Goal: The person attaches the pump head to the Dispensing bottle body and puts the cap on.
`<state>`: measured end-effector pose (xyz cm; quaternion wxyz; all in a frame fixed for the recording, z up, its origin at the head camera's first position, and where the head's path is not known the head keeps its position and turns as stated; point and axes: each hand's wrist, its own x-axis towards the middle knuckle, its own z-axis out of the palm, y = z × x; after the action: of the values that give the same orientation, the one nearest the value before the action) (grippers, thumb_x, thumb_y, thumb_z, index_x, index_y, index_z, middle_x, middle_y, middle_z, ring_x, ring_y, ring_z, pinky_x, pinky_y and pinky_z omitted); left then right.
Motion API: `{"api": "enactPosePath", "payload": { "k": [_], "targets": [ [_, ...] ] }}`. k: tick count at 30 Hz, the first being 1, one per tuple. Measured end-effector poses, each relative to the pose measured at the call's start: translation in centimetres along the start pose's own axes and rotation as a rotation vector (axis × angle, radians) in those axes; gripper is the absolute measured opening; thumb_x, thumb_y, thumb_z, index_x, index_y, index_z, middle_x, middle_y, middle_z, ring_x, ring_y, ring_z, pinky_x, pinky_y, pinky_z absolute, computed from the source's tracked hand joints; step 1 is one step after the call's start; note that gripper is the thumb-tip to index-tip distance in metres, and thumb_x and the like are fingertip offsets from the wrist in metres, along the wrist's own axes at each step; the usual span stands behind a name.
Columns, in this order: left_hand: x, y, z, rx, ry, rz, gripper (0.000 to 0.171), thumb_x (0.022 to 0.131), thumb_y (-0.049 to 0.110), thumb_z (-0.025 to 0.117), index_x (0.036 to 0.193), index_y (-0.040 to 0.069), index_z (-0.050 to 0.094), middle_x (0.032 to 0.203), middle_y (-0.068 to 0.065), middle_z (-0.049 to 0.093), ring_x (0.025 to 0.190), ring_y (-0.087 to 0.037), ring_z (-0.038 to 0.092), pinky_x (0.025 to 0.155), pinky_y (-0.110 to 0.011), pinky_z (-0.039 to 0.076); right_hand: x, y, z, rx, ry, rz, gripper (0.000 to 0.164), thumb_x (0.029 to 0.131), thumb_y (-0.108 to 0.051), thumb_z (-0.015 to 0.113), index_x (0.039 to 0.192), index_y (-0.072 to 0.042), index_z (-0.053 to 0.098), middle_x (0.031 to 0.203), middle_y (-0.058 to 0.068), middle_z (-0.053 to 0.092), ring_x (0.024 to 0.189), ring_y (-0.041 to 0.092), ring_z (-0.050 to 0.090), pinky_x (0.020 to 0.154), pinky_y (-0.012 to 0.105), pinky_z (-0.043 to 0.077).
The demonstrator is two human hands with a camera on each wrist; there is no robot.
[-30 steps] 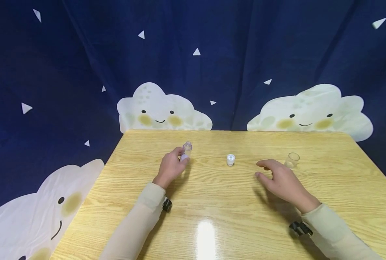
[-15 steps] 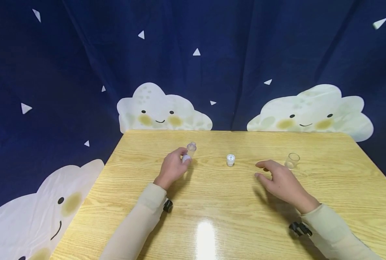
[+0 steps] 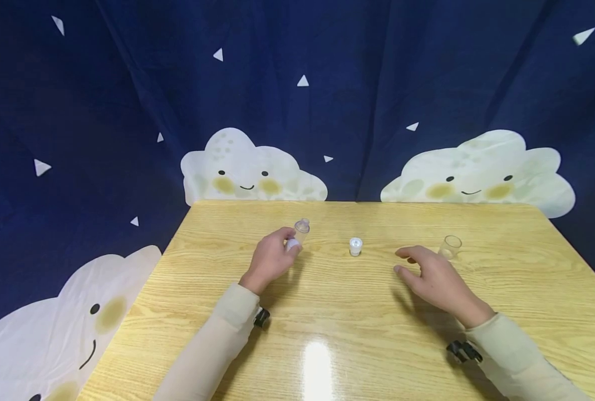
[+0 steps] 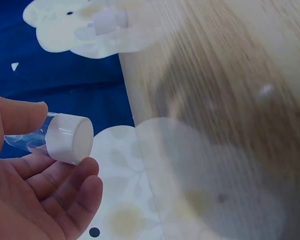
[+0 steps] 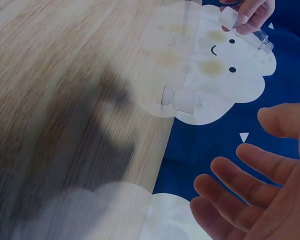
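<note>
My left hand (image 3: 272, 256) grips a small clear bottle (image 3: 303, 229) between thumb and fingers, above the left part of the table. The bottle stands nearly upright, its narrow neck uppermost and uncovered. Its white bottom end (image 4: 70, 139) faces the camera in the left wrist view. A small white pump top (image 3: 355, 247) with a clear part stands on the table between the hands; the right wrist view shows that white piece (image 5: 185, 100) too. My right hand (image 3: 439, 278) hovers over the table, fingers loosely bent and holding nothing. Just behind it stands a clear cylindrical cap (image 3: 450, 247), partly hidden by the hand.
The wooden table (image 3: 377, 345) ends at a dark blue curtain (image 3: 347, 100) with white clouds and triangles. A bright light reflection lies on the tabletop near the front. Black straps with small devices circle both wrists.
My left hand has moved slightly to the right with the bottle, towards the white pump top. The right hand, the pump top and the clear cap keep their places.
</note>
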<state>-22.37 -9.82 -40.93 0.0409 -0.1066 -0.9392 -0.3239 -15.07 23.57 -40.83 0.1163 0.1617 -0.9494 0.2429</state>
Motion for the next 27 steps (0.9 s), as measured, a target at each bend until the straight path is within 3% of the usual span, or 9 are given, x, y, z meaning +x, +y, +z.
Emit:
{"api": "enactPosePath", "payload": {
  "k": [8,19,27],
  "targets": [
    [-0.2,0.5,0.0,0.019,-0.011,0.028,0.041,0.093,0.025,0.065,0.130,0.008,0.063,0.118,-0.007,0.071,0.087,-0.018,0.062,0.078,-0.034,0.052,0.0,0.0,0.0,0.010,-0.006,0.010,0.034,0.094,-0.021,0.066,0.121,-0.001,0.066,0.117,0.017,0.070,0.102,0.037,0.068,0.085,0.053,0.055],
    [-1.0,1.2,0.6,-0.022,-0.067,0.069,0.043,0.093,0.025,0.065,0.133,0.008,0.061,0.124,-0.008,0.070,0.092,-0.021,0.066,0.077,-0.033,0.051,-0.4,0.1,0.3,0.083,-0.060,0.045,0.034,0.096,-0.023,0.064,0.123,-0.002,0.065,0.118,0.016,0.070,0.105,0.036,0.067,0.082,0.050,0.056],
    [-1.1,1.6,0.7,0.019,-0.099,0.105,0.043,0.094,0.024,0.064,0.134,0.007,0.060,0.123,-0.009,0.070,0.093,-0.022,0.067,0.072,-0.031,0.052,-0.1,0.0,0.2,0.105,-0.064,0.044,0.035,0.097,-0.023,0.063,0.124,-0.001,0.064,0.119,0.017,0.070,0.106,0.037,0.067,0.082,0.050,0.056]
  ]
}}
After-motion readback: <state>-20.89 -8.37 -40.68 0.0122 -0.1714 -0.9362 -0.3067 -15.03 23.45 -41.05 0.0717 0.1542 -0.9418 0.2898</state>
